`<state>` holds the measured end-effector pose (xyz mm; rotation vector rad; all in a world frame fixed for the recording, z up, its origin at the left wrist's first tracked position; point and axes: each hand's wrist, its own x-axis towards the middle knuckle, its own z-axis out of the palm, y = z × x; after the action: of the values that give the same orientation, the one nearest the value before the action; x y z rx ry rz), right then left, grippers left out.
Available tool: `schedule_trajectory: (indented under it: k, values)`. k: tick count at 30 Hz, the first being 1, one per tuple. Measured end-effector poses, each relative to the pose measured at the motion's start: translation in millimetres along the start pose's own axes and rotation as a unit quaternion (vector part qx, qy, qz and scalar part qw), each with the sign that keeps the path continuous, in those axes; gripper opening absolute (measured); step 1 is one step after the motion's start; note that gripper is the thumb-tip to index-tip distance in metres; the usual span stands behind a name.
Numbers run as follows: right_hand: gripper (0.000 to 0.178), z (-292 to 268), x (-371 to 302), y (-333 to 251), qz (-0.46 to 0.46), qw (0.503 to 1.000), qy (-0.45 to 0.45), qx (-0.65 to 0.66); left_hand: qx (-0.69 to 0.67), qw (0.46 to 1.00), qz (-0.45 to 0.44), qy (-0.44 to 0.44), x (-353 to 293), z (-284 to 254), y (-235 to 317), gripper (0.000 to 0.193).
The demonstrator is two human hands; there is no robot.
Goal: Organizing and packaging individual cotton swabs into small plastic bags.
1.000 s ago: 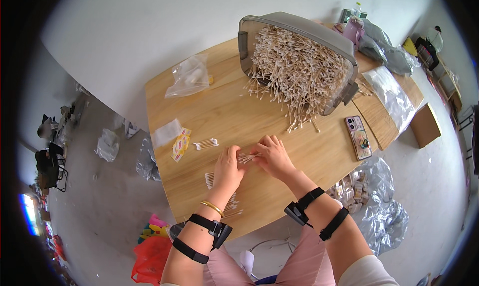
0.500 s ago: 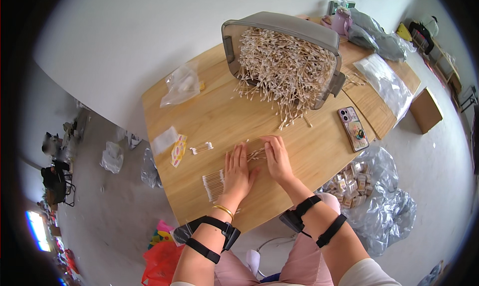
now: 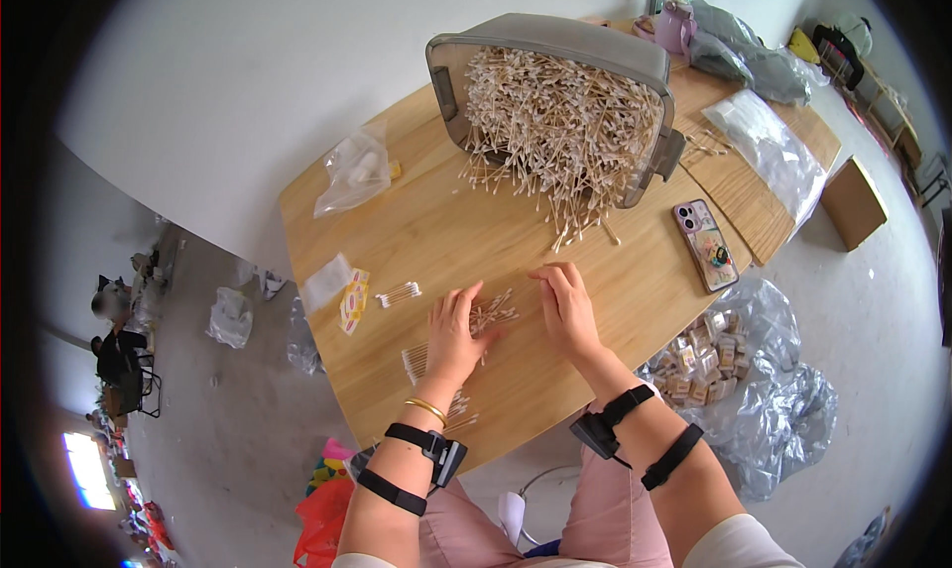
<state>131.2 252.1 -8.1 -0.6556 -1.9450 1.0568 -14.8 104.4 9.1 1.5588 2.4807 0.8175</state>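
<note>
My left hand is cupped on the wooden table, thumb apart from the fingers. Against its inner side lies a loose pile of cotton swabs. Apart from that pile, to the right, my right hand has loosely bent fingers with nothing visible in them. An even row of swabs is partly hidden behind my left hand, and more swabs lie by my left wrist. Farther left sits a small bundle of swabs. A grey bin tipped on its side spills a mass of swabs toward me.
A phone lies at the table's right. On the left are a yellow-and-white label and clear plastic bags. Beside the table, a big clear bag holds many small packs. A cardboard box stands on the floor.
My hands have drawn apart, the left moving slightly left and the right slightly right. The swab pile between them now shows more fully, looser and spread out.
</note>
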Motion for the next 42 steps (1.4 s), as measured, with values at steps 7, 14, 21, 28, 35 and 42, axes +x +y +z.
schedule_trajectory:
  k: [7,14,21,28,35,42]
  values:
    - [0.012,-3,-4,-4,-0.044,0.993,-0.037,-0.105,0.038,0.996,0.009,-0.075,-7,-30,-2,0.088]
    - [0.012,-1,-5,-4,-0.051,0.992,-0.036,-0.11,-0.002,0.992,-0.019,-0.128,4,-44,-14,0.058]
    - [0.01,-4,-5,-2,-0.042,0.99,-0.046,-0.13,0.003,0.998,0.02,-0.062,0,-38,-16,0.023]
    - [0.009,-1,-5,-3,-0.034,0.99,-0.051,-0.127,-0.041,0.996,-0.063,-0.052,3,-20,-9,0.029]
    - [0.009,-4,-5,-1,-0.047,0.991,-0.036,-0.123,0.031,0.998,0.056,-0.007,6,-13,21,0.051]
    - [0.01,1,-5,-2,-0.054,0.99,-0.039,-0.121,0.041,0.993,-0.004,-0.11,16,-11,-6,0.052]
